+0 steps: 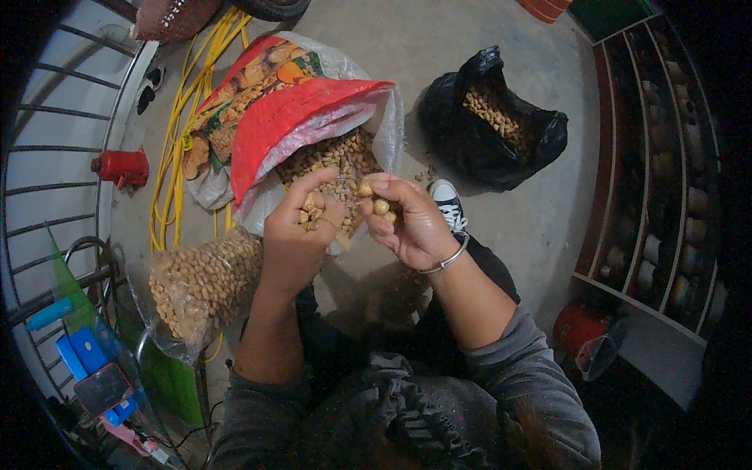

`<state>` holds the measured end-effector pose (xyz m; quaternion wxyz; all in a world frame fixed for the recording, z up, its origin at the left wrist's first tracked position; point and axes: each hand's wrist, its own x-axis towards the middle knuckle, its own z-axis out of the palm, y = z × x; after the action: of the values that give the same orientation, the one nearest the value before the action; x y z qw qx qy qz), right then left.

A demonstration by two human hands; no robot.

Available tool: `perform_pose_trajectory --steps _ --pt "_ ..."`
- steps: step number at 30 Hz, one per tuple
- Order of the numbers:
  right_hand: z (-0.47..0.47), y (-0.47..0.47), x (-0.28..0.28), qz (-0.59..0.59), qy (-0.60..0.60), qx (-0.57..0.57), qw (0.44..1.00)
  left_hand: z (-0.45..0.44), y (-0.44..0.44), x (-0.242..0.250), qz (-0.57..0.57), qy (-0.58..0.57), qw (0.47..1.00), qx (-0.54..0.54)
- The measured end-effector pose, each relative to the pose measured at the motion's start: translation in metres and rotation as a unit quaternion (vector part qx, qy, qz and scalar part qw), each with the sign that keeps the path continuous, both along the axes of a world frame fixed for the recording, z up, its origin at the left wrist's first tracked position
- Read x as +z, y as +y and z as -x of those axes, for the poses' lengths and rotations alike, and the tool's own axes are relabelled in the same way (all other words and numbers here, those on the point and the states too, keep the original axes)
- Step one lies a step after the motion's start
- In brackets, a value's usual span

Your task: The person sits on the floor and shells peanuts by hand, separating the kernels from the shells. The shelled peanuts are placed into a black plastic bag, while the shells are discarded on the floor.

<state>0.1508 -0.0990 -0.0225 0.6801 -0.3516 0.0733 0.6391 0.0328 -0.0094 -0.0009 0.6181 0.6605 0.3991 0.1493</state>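
Observation:
My right hand (414, 220), with a silver bangle at the wrist, pinches a peanut (365, 188) between thumb and fingertips. More peanuts (380, 207) rest in its curled fingers. Facing it, my left hand (296, 226) is curled around a few peanuts or pieces of shell (310, 210); which of the two I cannot tell. Both hands are over the mouth of a printed red and white woven sack (305, 111), where loose peanuts (343, 150) lie. Beside my left forearm lies a clear plastic bag of peanuts (205, 282).
A black plastic bag (458, 141) holding nuts stands right of the sack. Left are yellow cable or hose (176, 176), a red bottle jack (123, 167) and a metal railing (59, 147). A phone (104, 389) sits lower left. Shelving (646, 176) and a red bucket (581, 326) stand right.

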Motion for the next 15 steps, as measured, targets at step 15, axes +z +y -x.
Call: perform_pose_trajectory --steps 15 --pt "-0.0058 -0.0064 0.0026 -0.13 0.072 0.038 0.988 -0.0011 -0.0003 0.0018 -0.027 -0.038 0.999 0.023"
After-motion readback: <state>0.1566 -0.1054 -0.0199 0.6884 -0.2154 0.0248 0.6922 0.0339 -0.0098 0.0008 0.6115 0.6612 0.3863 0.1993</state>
